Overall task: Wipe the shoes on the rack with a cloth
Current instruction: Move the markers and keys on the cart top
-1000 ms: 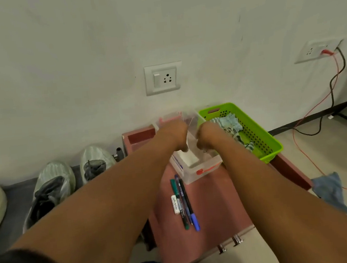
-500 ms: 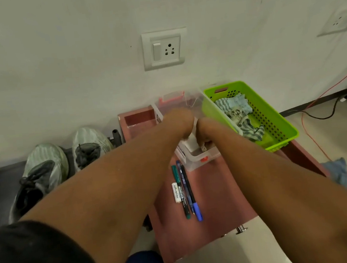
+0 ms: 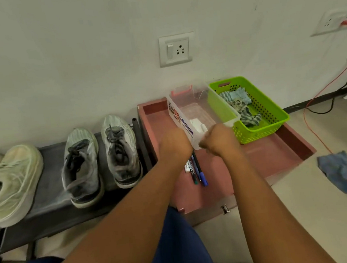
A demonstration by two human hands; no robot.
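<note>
A pair of grey laced shoes [image 3: 100, 158] stands on the low dark rack [image 3: 54, 206], with pale green shoes [image 3: 9, 183] further left. Cloths [image 3: 240, 103] lie in the green basket [image 3: 274, 118]; a blue cloth [image 3: 337, 169] lies on the floor at right. My left hand [image 3: 175, 145] and my right hand [image 3: 219, 140] are curled at the near end of a clear plastic box [image 3: 189, 106], one at each corner, and seem to grip it. Their fingers are hidden. Something white [image 3: 197, 124] lies inside the box.
The box and basket sit in a pink tray [image 3: 277, 152] right of the rack, with several pens [image 3: 197, 171] near its front. Red and black cables [image 3: 316, 112] run over the floor at right. A wall socket [image 3: 175, 49] is above the tray.
My hands have drawn back from inside the box to its near end. The camera has tipped down and left, so more of the rack and shoes shows.
</note>
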